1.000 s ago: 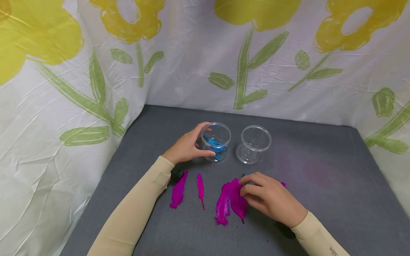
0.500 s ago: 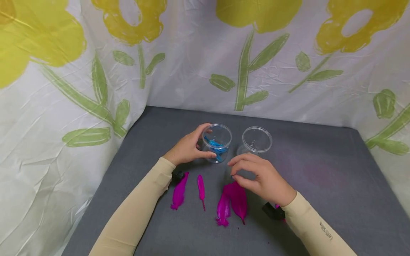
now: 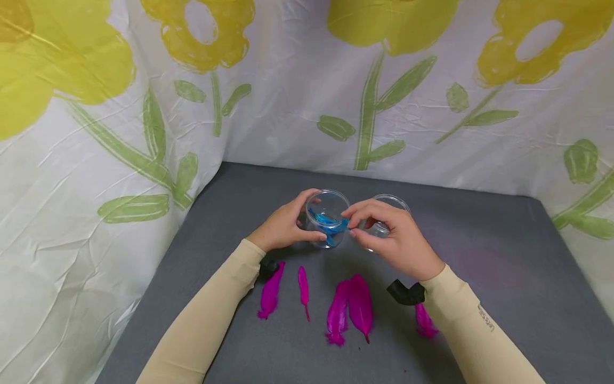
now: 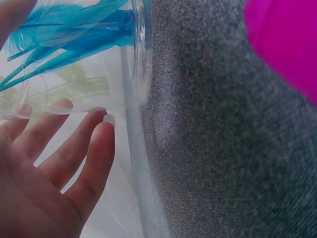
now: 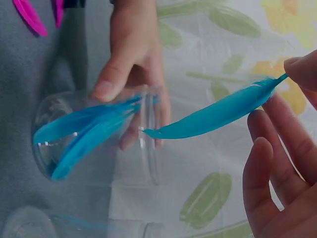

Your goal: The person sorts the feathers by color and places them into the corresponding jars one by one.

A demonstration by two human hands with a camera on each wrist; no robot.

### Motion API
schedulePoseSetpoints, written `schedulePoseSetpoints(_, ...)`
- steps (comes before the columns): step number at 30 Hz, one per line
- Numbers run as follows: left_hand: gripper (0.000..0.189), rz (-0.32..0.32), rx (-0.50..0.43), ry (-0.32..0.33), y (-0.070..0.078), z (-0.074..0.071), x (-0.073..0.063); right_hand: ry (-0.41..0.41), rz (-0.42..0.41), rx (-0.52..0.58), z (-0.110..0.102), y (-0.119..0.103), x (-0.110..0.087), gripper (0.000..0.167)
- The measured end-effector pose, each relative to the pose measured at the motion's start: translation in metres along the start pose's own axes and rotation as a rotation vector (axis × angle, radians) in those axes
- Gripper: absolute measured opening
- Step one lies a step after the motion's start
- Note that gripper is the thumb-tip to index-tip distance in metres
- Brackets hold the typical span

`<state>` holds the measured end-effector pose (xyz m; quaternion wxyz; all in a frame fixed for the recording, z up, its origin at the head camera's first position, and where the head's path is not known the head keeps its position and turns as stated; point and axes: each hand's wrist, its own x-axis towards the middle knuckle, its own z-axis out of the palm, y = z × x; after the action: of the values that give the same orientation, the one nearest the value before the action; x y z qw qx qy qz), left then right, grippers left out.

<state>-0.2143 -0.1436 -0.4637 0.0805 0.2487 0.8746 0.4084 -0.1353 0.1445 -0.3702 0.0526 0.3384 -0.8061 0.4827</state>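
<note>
My left hand (image 3: 284,224) holds a clear plastic jar (image 3: 328,199) around its side, thumb in front and fingers behind. Several blue feathers (image 5: 91,131) lie inside it, seen through the wall in both wrist views. My right hand (image 3: 395,234) pinches another blue feather (image 5: 218,115) by its quill between thumb and fingertip. In the right wrist view that feather stretches toward the jar, its tip right at the rim. A second clear jar (image 3: 392,198) stands just to the right, partly hidden behind my right hand.
Several magenta feathers lie on the grey table (image 3: 503,298) in front of the jars: one at left (image 3: 271,292), a thin one (image 3: 303,285), an overlapping pair (image 3: 360,304), and one (image 3: 424,321) by my right sleeve. Behind hangs a flower-printed curtain (image 3: 288,144).
My right hand has risen from beside the magenta pair and moved up and left to the held jar, bringing a blue feather. The left hand keeps its grip on the jar.
</note>
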Motion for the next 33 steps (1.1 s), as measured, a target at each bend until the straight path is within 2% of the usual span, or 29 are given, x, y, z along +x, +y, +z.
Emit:
schedulePoseSetpoints(11,0.105,-0.017,-0.003,-0.004,-0.002,-0.001,0.0,0.019,0.034,0.087,-0.004,-0.003,0.012,0.02)
schedulePoseSetpoints(19,0.104,-0.011,0.0,-0.003,-0.004,-0.002,-0.001,-0.009,0.051,0.066,0.0,0.0,0.022,0.012)
schedulePoseSetpoints(26,0.105,-0.009,0.005,-0.008,-0.002,-0.002,-0.001,-0.028,0.057,0.033,0.004,0.005,0.03,0.015)
schedulePoseSetpoints(33,0.104,-0.014,0.01,-0.012,-0.002,-0.001,0.0,-0.06,0.071,0.007,0.008,0.015,0.035,0.011)
